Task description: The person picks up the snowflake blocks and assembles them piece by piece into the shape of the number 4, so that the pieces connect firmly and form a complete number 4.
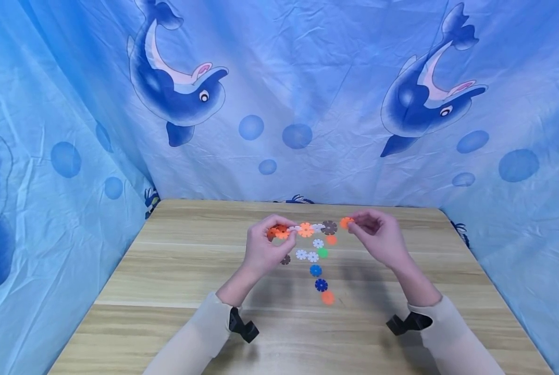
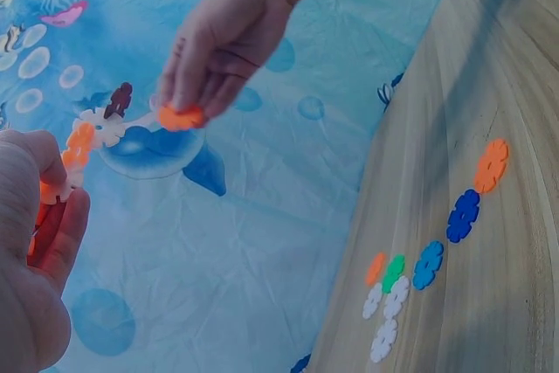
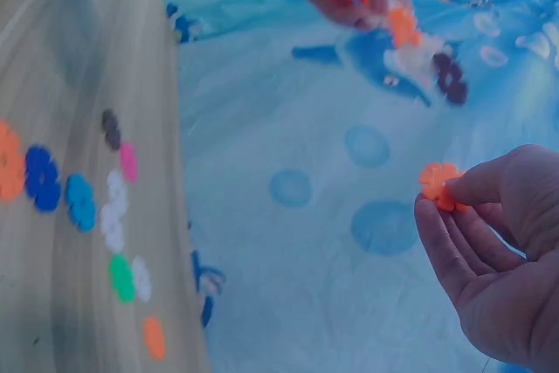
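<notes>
The left hand (image 1: 267,247) pinched a snowflake-disc chain (image 1: 306,229) partway along, seemingly to leave its brown end disc (image 1: 329,227) exposed, while at the chain's three o'clock the right hand (image 1: 380,239) pinched an orange snowflake disc (image 1: 346,223) by its edge, loose discs (image 1: 315,270) lying toward six o'clock on the table (image 1: 176,265).

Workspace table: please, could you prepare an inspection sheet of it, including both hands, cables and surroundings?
Surface: wood-grain table, shadows falling across it.
Job's things: joined chain of notched discs, held up; single orange disc, apart from the chain; loose discs in several colours, lying on the table.
Clutter: nothing seen.
Hands: left hand pinches the chain; right hand pinches the single orange disc.
Cables: nothing seen.
Surroundings: blue cloth printed with dolphins, behind the table and at both sides.
</notes>
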### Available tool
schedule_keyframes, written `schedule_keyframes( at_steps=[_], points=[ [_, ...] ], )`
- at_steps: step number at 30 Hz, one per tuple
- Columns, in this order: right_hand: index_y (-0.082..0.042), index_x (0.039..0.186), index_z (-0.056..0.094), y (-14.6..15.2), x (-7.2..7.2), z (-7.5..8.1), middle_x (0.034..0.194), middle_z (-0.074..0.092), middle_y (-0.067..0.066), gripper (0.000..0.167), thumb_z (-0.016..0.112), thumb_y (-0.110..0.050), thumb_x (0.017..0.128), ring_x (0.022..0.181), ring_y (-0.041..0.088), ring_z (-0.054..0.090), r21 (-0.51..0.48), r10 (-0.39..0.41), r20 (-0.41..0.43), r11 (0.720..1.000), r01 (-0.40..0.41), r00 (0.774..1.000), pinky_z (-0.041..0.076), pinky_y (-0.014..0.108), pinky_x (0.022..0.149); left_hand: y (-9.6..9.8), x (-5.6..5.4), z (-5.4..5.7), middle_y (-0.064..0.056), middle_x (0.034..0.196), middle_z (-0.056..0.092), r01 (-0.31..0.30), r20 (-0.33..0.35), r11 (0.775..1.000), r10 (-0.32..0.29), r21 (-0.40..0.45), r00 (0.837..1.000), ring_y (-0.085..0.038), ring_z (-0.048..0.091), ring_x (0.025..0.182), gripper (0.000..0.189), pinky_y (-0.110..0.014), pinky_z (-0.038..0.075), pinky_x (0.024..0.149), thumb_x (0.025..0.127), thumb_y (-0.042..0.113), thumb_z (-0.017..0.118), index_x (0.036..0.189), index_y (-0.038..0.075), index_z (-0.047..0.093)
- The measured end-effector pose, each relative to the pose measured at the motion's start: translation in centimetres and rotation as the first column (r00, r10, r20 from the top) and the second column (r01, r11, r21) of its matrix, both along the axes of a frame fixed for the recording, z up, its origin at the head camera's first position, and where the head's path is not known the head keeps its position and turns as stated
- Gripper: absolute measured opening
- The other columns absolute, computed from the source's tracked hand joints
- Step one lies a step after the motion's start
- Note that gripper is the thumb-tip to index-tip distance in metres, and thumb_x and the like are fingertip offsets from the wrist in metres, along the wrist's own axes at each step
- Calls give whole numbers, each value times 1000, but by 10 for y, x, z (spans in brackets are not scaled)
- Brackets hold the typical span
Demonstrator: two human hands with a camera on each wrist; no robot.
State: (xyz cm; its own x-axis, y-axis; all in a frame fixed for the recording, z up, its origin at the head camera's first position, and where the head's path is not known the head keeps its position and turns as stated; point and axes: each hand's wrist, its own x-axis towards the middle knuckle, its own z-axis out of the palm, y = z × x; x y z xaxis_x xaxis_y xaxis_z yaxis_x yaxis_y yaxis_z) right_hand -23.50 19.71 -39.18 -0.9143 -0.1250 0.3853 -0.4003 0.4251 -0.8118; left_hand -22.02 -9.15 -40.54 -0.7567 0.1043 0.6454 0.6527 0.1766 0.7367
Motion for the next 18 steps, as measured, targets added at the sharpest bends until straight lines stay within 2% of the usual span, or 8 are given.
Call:
schedule_keyframes(
  at_steps=[7, 11, 18],
  points=[
    [-3, 110, 77, -8, 12, 14, 99, 79, 18, 12, 75, -3, 98, 83, 10, 77, -36, 40, -69, 998, -43, 997, 64, 19, 75, 1, 0, 0, -7, 102, 81, -6, 16, 1000, 6, -4, 1000, -18, 74, 89, 14, -23, 63, 71, 91, 0, 77, 102, 9, 78],
    [-3, 107, 78, -10, 15, 16, 98, 80, 14, 12, 74, 0, 97, 83, 7, 77, -56, 58, -109, 996, -64, 992, 64, 18, 78, 1, 1, 1, -8, 102, 81, 2, 10, 1000, -2, -1, 1000, -19, 74, 89, 15, -23, 63, 73, 91, -1, 78, 101, 9, 78],
    [1, 105, 78, -13, 17, 17, 95, 79, -8, 15, 74, 10, 93, 83, 4, 75, -124, 98, -174, 985, -121, 980, 62, 17, 76, 1, 0, -1, -8, 101, 81, -2, 6, 1000, 2, 2, 1000, -19, 74, 88, 15, -27, 65, 73, 90, -2, 77, 101, 9, 78]
  ],
)
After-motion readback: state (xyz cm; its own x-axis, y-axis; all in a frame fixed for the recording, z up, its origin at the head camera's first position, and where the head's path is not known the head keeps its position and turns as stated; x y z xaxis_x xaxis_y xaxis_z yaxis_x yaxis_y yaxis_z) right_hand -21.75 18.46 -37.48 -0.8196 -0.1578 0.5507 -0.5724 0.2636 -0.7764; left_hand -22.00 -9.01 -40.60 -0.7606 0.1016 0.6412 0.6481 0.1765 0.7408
